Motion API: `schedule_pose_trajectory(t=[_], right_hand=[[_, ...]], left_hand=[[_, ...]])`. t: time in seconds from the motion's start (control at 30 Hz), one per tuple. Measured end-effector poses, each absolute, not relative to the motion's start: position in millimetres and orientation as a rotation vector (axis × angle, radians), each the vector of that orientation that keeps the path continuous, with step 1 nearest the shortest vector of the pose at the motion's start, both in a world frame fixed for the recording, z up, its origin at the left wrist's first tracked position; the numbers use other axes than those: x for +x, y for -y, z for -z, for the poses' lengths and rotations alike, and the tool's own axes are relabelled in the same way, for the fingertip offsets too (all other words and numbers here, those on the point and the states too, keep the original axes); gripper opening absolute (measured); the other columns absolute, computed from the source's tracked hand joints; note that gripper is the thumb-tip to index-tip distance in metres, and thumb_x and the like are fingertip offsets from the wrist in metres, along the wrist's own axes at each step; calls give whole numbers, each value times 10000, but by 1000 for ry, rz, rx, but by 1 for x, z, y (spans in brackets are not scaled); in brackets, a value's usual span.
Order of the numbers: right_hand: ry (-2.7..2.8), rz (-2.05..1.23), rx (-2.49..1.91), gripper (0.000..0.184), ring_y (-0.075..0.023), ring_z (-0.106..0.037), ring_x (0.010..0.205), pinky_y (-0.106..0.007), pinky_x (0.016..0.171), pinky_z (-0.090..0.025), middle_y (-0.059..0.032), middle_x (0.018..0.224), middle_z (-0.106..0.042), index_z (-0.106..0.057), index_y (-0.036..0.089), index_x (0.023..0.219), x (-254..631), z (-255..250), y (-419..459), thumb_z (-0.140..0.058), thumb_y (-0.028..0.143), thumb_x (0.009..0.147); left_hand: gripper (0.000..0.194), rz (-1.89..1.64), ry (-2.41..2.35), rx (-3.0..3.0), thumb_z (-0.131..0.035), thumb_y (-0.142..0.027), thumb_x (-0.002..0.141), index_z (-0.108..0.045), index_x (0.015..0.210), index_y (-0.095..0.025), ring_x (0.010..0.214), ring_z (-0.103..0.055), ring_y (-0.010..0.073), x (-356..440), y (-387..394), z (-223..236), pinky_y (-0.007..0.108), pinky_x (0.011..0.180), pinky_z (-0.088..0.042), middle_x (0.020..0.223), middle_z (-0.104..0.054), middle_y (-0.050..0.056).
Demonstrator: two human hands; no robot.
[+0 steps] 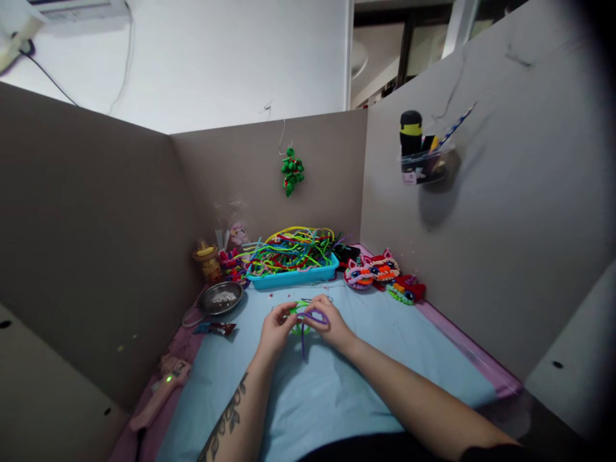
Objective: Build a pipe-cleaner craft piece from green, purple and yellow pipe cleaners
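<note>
Both my hands meet over the middle of the blue cloth. My left hand (pixel 278 326) pinches a purple pipe cleaner (pixel 318 313) between thumb and fingertips. Its purple length bends in a loop toward my right hand (pixel 333 326), whose fingers are closed around it; one end hangs down below the hands. Behind and between the fingers are bright green pipe cleaners (pixel 301 330) in a rounded shape, partly hidden by the hands. Just beyond my fingertips, a small dark metal tool (pixel 307 299) lies on the cloth, too small to name.
A blue tray (pixel 293 278) heaped with coloured pipe cleaners stands at the back. Left are a metal bowl (pixel 221 298), a jar (pixel 208 263) and a pink glue gun (pixel 161 393). Colourful fuzzy crafts (pixel 370 269) lie right. Grey panels (pixel 308 141) enclose three sides; a holder (pixel 426 168) hangs right.
</note>
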State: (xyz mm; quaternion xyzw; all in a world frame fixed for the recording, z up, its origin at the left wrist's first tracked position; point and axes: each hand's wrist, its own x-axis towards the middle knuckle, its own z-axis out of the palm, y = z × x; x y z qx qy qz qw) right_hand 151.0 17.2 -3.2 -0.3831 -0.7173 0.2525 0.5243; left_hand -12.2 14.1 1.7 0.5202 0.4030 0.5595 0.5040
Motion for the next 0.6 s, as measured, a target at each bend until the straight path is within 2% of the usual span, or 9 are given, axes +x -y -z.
schedule_pose_trajectory(t=[0.1,0.2,0.27,0.33,0.43,0.6], right_hand=[[1618,-719,-936,257,-170,-527,856,-284,734,-452,-38,937,-513,-598,212,951,148,9,-21,-640,285,708],[1515,-758,-1007,475,-161,-528,814,-256,633,-450,-52,990,-523,-456,211,1135,145,11,-21,-618,252,691],[1514,-741,-1031,371,-147,-525,749,-243,601,-428,-32,909,-546,-461,202,1043,144,10,-18,-596,258,702],[1579,-755,-1026,193,-126,-503,645,-231,574,-400,16,735,-537,-470,199,842,141,8,-14,-588,286,718],[1658,-836,-1039,236,-97,-432,516,-208,512,-348,73,547,-443,-405,206,681,134,8,-9,-616,309,700],[1719,-814,-1115,164,-83,-407,495,-186,479,-296,79,529,-414,-406,200,651,120,12,-4,-564,170,686]], left_hand=[[429,-1408,-943,1174,-747,-354,595,-634,952,-146,704,-639,174,-14,-16,-2,310,719,-473,864,-666,63],[485,-1504,-950,1034,-750,-369,589,-607,1000,-155,731,-650,181,-18,-17,-3,312,732,-469,812,-642,36],[511,-1563,-950,942,-759,-372,572,-599,1009,-161,768,-648,185,-20,-18,-4,310,749,-462,783,-632,21],[529,-1601,-944,881,-773,-369,548,-597,1002,-160,802,-643,190,-20,-18,-5,311,766,-455,775,-635,23],[538,-1600,-923,848,-790,-353,523,-599,985,-154,815,-637,196,-17,-16,-6,306,760,-451,761,-642,30],[489,-1556,-874,820,-805,-299,509,-617,933,-145,792,-632,179,-10,-13,-5,290,755,-442,774,-649,32]])
